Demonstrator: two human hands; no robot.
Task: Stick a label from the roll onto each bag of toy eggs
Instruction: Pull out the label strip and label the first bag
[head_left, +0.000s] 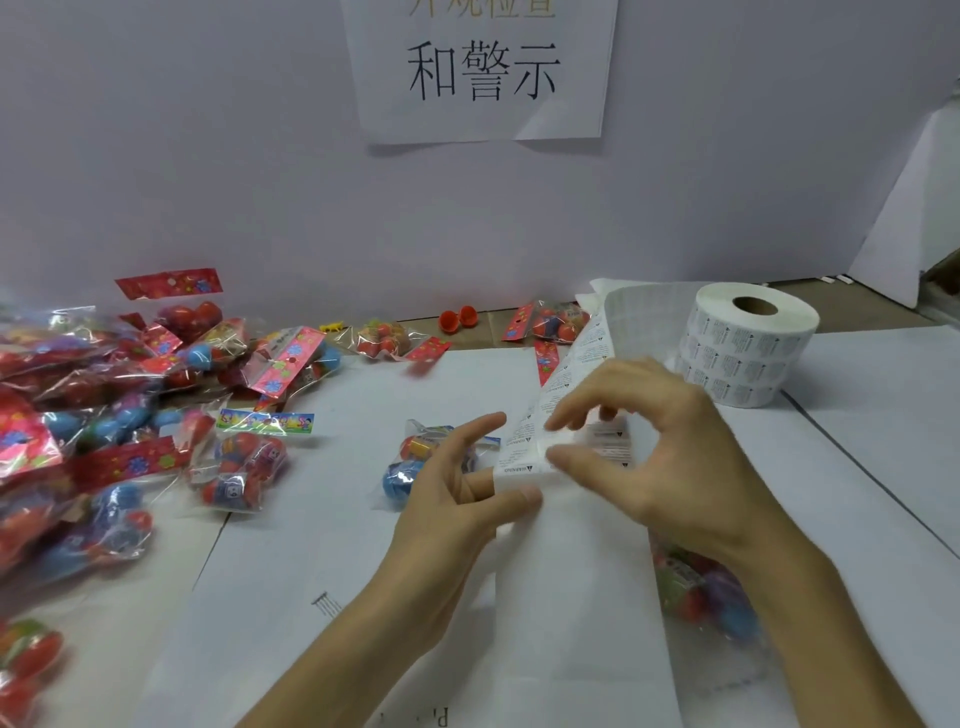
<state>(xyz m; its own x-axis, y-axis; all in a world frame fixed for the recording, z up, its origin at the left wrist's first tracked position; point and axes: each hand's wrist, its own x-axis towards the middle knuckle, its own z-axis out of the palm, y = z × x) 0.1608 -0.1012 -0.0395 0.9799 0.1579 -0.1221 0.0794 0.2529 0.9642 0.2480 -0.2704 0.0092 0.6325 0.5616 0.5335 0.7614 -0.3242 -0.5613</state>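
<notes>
**Label Peel: Hand Positions**

The left hand (457, 488) pinched the label strip (571, 358), holding it taut for peeling. The right hand (644, 447), fingers curled, apparently pinched one label (610, 436), but blur obscured the contact. A bag of toy eggs (410, 467) lay just beyond the left hand, within reach. The roll (748, 348) stood behind.

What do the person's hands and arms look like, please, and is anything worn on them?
Both are bare: the left hand and right hand have no gloves, and no rings show. The left forearm and right forearm are uncovered to the frame's edge, with no sleeve, watch or bracelet in view.
</notes>
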